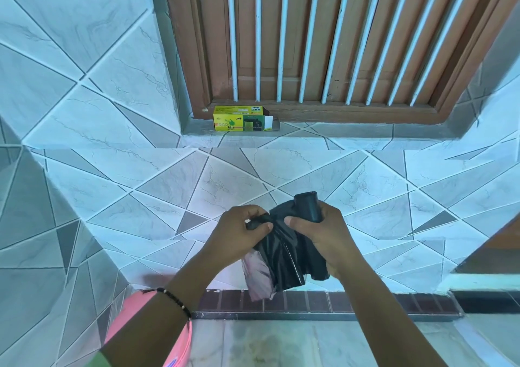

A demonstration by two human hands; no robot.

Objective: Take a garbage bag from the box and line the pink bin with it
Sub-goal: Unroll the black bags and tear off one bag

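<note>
Both my hands are in front of the tiled wall, working on black garbage bags. My right hand grips the black roll and the plastic trailing from it. My left hand pinches a bunched corner of the partly unrolled black garbage bag, which hangs down between the hands along a perforated line. The yellow and green bag box lies on the window ledge with its right end flap open. The pink bin shows only as a rim at the bottom left, partly hidden by my left forearm.
A brown wooden window with white bars fills the top. The grey ledge runs under it. A dark brick skirting strip meets the pale floor below. A thin clear or pinkish plastic piece hangs behind the black bag.
</note>
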